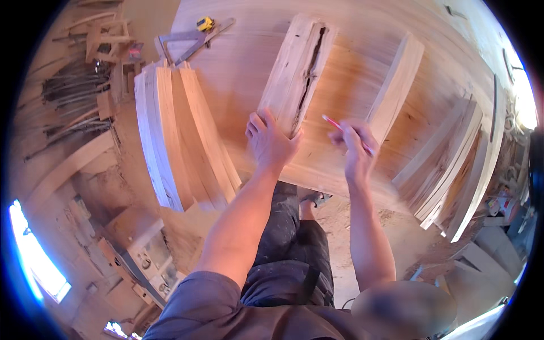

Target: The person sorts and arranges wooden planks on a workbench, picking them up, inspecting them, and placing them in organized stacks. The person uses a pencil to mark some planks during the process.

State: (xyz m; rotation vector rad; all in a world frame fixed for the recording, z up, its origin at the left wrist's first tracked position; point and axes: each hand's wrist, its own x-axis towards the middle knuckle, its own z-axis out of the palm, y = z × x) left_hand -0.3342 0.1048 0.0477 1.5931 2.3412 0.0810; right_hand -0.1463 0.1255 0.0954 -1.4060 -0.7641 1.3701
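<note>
A pale wooden board (289, 68) with a long dark crack lies lengthwise on the wooden tabletop (238, 79). My left hand (271, 141) grips its near end, fingers over the left side and thumb at the right edge. To the right of the board, my right hand (357, 144) holds a red pencil (333, 122) in closed fingers. The pencil's pale tip points up and left, apart from the board. A second plain board (396, 79) rests on the table farther right.
Several boards stand together at the table's left (161, 136), more at its right (447, 158). A yellow tape measure (205, 24) and a square (190, 45) lie at the far left. Wood scraps (76, 96) and a box-like machine (141, 243) occupy the floor at left.
</note>
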